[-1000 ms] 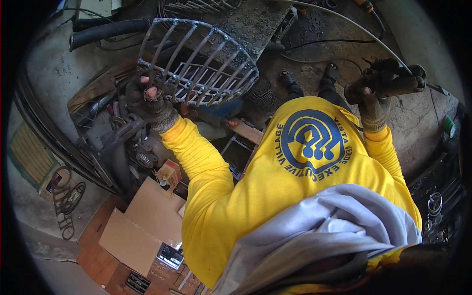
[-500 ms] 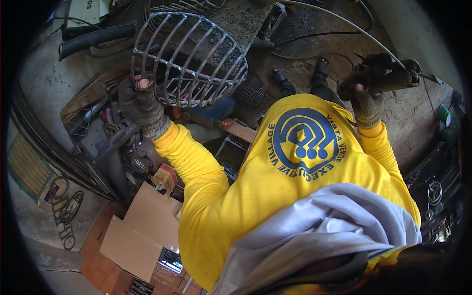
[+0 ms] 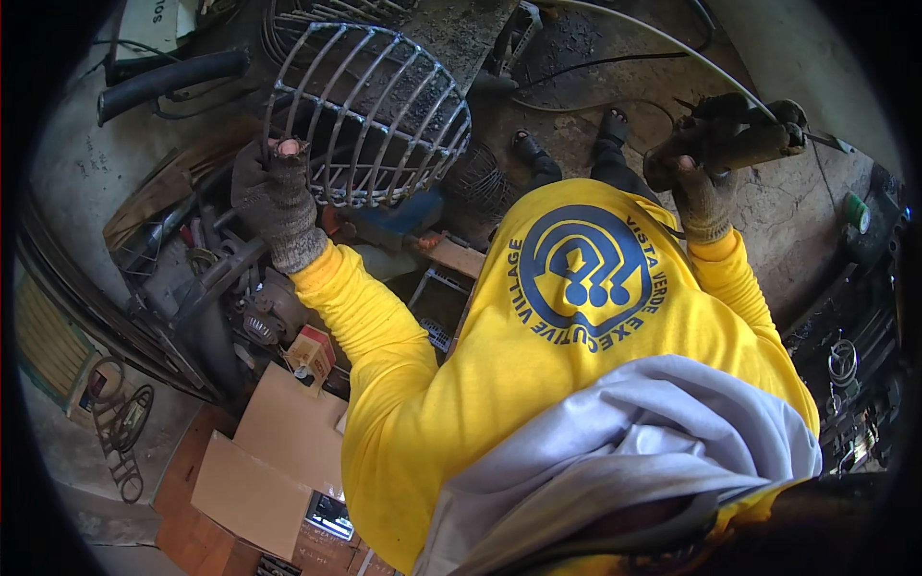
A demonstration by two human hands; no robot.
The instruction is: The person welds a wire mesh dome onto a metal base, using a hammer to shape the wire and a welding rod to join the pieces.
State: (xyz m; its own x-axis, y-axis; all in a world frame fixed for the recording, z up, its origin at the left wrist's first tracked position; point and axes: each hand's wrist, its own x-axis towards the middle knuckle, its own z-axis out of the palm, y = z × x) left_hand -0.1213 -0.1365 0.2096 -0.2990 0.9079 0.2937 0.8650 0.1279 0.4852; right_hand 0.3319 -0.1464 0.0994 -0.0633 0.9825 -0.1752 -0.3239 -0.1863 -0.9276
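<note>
At the upper left, a cage-like basket of curved metal rods (image 3: 384, 120) hangs tilted, its bars joined by crosswise rods. My left hand (image 3: 276, 192), in a worn brown knit glove with a bare thumb tip showing, is closed around the rods at the basket's left end. On the far right, my right hand (image 3: 703, 200), gloved the same way, grips a dark, bulky thing (image 3: 735, 139) whose kind I cannot make out. A thin pale cable or rod (image 3: 672, 40) curves down to its right end. The fingers of my right hand are mostly hidden behind it.
A worktable (image 3: 437, 34) strewn with dark bits stands beyond the basket. A coil of wire (image 3: 480, 180) lies on the floor by my feet. Left are a black pipe (image 3: 173, 84), a bench grinder-like machine (image 3: 264, 312) and flattened cardboard (image 3: 288, 432). Dark cables cross the floor.
The whole view has shifted slightly, moving most things a little to the left. Both hands keep their holds, and the basket's tilt has changed slightly.
</note>
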